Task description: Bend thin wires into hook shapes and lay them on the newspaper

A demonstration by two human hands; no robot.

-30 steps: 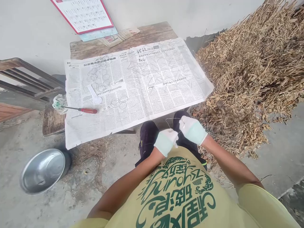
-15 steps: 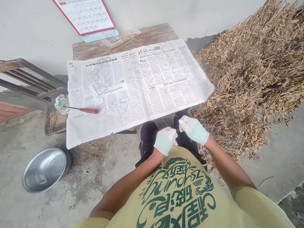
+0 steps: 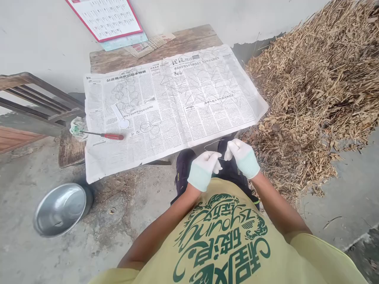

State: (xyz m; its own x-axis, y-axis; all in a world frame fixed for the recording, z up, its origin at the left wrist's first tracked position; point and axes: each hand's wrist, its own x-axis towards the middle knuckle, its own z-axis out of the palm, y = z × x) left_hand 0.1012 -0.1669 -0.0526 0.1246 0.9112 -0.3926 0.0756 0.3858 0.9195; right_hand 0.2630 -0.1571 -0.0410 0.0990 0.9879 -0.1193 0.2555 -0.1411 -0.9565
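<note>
A thin wire [image 3: 208, 146] is stretched and looped between my two hands, above my lap and just off the table's near edge. My left hand [image 3: 205, 167], in a white glove with a pale green cuff, pinches it between thumb and fingertips. Gloved the same way, my right hand [image 3: 240, 156] pinches the wire a short way to the right. Bent wire pieces [image 3: 126, 92] lie on the newspaper [image 3: 168, 134] at the left, and zigzag wire shapes [image 3: 198, 85] are spread over its right half. A separate bent wire [image 3: 150, 127] rests nearer to me.
On the newspaper's left are a red-handled screwdriver [image 3: 114, 136] and a white flat tool [image 3: 122, 118]. A wooden chair [image 3: 38, 85] stands left, a metal pot [image 3: 63, 209] on the floor below it. Dry stalks [image 3: 319, 79] are heaped at the right. A calendar [image 3: 109, 19] is at the wall.
My hands have moved slightly apart, the left one a little to the left and the right one a little to the right, with the wire still between them.
</note>
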